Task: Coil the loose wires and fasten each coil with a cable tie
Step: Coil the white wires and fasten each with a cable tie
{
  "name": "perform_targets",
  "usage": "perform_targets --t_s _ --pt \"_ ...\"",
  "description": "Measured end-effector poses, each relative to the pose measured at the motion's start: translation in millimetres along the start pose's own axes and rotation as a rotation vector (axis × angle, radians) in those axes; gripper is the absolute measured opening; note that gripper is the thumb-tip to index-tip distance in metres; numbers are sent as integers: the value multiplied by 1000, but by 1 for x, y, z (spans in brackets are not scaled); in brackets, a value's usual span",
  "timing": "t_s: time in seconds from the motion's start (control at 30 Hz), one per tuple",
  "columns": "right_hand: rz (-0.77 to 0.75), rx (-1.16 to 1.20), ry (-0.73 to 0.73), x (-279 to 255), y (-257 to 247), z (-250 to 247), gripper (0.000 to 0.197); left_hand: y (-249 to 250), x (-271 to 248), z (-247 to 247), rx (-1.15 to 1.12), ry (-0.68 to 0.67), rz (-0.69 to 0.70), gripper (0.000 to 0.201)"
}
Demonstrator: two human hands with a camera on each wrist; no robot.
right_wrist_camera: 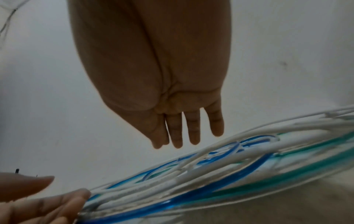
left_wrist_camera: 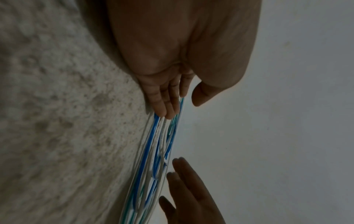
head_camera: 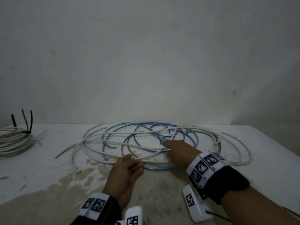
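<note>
Both hands [head_camera: 126, 169] [head_camera: 178, 153] reach the loose wires [head_camera: 151, 140] mid-table [head_camera: 40, 172].

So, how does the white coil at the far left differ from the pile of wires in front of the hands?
The white coil is wound in neat stacked loops; the pile of wires sprawls in loose, crossing loops. The white coil is bound by black cable ties; no tie shows on the pile of wires. The white coil is one colour; the pile mixes white, blue and green. Both lie on the table.

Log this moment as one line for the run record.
left hand: open, fingertips at wires | right hand: open, over loose wires | tied coil: far left | stage: gathering next coil
</note>
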State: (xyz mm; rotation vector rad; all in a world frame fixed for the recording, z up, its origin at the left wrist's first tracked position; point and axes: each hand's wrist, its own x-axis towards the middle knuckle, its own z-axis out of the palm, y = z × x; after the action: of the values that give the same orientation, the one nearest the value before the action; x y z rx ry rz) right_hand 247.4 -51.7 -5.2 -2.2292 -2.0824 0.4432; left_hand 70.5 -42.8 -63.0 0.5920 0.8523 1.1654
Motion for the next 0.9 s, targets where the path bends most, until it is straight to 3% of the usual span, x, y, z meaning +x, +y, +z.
perform_targets --t_s 0.13,0.27,0.33,0.5,0.6,0.7,0.83,0.9 --pt "57 -224 -2 25 -2 8 39 -2 5 -3 -9 3 -20 21" --pt "33 -199 102 39 3 1 23 -2 9 -6 -20 -6 -33 23" --pt "-35 -89 251 34 2 -15 20 -2 10 -7 -19 -17 -38 27" --pt "-246 30 841 -5 -4 -78 16 -3 11 -10 -49 -12 -46 31" --pt "-342 -58 977 -32 -7 -112 17 0 7 -10 -40 -28 -58 21" --pt "-418 -31 899 -62 -9 -131 15 18 -5 -4 -119 -119 -82 22" --pt "-350 78 566 -100 -6 -134 12 50 -15 10 -279 -274 -59 36" --pt "-312 106 431 -117 -2 -128 12 63 -17 21 -316 -285 -73 37"
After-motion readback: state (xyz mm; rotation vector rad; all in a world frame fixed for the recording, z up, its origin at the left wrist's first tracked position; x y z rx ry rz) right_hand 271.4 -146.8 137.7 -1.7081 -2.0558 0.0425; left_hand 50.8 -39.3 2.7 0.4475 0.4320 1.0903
